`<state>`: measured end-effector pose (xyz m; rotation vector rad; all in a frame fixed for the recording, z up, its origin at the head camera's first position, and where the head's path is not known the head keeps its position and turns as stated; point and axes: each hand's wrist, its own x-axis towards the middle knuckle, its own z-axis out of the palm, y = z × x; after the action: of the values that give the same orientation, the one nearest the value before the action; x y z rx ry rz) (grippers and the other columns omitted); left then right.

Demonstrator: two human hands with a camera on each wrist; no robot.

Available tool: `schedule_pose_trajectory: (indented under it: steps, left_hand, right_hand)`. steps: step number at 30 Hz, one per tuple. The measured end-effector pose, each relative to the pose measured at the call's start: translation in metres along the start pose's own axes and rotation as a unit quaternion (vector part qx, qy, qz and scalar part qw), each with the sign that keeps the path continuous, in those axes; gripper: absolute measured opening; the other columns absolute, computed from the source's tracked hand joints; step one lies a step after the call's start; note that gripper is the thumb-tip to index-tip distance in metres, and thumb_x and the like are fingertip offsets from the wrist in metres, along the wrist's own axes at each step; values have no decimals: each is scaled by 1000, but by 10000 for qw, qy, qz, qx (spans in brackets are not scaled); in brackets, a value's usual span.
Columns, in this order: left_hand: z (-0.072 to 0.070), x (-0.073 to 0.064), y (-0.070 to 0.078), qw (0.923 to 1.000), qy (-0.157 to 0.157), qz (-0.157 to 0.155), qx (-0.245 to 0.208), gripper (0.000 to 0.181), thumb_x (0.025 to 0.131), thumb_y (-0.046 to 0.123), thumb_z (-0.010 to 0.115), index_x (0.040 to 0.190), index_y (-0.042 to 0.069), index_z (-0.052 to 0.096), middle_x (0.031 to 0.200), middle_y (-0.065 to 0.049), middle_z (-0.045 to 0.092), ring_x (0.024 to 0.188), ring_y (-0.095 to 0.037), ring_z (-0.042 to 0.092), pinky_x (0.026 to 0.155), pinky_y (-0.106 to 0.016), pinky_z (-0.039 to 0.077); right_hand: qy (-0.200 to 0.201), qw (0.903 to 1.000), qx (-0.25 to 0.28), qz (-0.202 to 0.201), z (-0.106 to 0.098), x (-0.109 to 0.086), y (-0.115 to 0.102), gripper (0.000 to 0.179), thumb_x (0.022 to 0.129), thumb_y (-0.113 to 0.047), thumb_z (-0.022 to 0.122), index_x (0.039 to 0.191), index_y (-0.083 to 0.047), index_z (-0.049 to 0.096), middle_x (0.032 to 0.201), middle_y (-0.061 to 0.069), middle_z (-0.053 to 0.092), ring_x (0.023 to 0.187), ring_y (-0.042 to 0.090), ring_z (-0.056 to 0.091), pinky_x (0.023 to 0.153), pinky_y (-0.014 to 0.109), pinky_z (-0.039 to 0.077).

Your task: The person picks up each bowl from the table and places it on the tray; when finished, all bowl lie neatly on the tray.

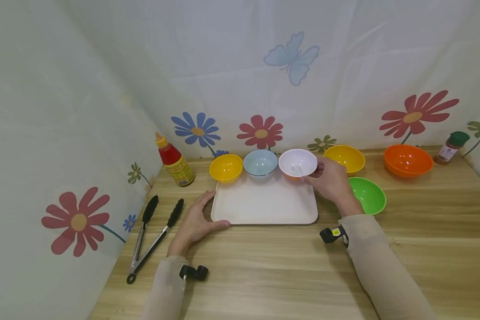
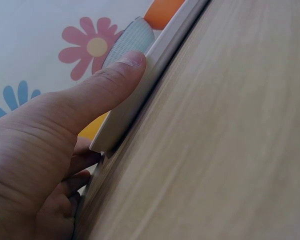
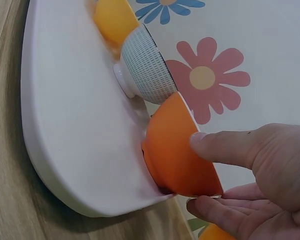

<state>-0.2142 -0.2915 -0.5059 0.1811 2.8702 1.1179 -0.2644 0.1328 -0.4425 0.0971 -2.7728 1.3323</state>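
My right hand [image 1: 331, 181] holds a bowl [image 1: 298, 162], white inside and orange outside, at the tray's back right. In the right wrist view, the thumb presses the orange wall [image 3: 172, 145] and the fingers lie near its rim. Left of it stand a pale blue bowl [image 1: 261, 163] with a dark rim and a yellow bowl [image 1: 226, 168], in a row along the tray's back. My left hand [image 1: 198, 222] holds the front left corner of the white tray [image 1: 264, 204]; its thumb [image 2: 110, 87] lies against the front edge, with the fingers around the left side.
Tongs [image 1: 152, 249] lie spread at the left, near a red sauce bottle [image 1: 175, 161] with a yellow cap. Right of the tray are a second yellow bowl [image 1: 345, 158], a green bowl [image 1: 368, 194], an orange bowl [image 1: 408, 160] and a green-capped jar [image 1: 451, 147]. A flowered curtain [image 1: 224, 66] hangs behind.
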Motion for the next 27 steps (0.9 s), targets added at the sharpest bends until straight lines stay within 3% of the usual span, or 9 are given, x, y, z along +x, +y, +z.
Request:
schedule_pose_trajectory:
  steps: [6,12,17,21,24,27]
  left_hand:
    - [0,0,-1,10000,9,-11,-47,126,71,67,100,173,20,42,182,-12,33,170,-38,24,138,-64,22]
    - [-1,-1,0,10000,-17,-10,-85,126,72,66,101,173,19,41,182,-14,32,170,-41,24,137,-66,22]
    - [-1,-1,1,9999,-24,-24,-94,125,72,66,101,172,19,42,182,-14,32,169,-41,24,137,-67,22]
    - [-2,-2,2,9999,-27,-31,-113,126,71,66,101,172,20,43,182,-12,32,170,-40,24,137,-66,22]
    - [-2,-2,2,9999,-21,-43,-114,125,71,67,101,172,21,43,182,-11,32,170,-39,24,137,-65,22]
    - [-1,-2,1,10000,-9,-14,-77,125,72,65,101,172,19,42,182,-13,32,170,-40,25,137,-65,22]
  right_hand:
    - [-65,9999,136,3,-3,-2,-1,69,97,-10,89,156,5,57,144,31,69,128,47,71,112,57,60]
    - [-5,9999,4,107,-13,-5,-3,66,100,-20,86,153,5,58,139,30,71,126,46,71,110,57,62]
    - [-19,9984,414,393,-21,-5,-3,77,99,-29,88,159,2,50,144,28,69,133,46,68,112,57,61]
    - [-11,9958,822,402,-27,-4,0,83,98,-34,90,163,-3,49,147,24,68,137,43,67,113,56,60]
    - [31,9921,1236,211,-31,-3,2,86,97,-36,91,166,-9,48,152,20,66,139,38,66,113,48,61]
    - [84,9845,1751,-100,-35,-4,3,86,97,-35,90,168,-13,47,156,17,62,141,33,64,110,30,61]
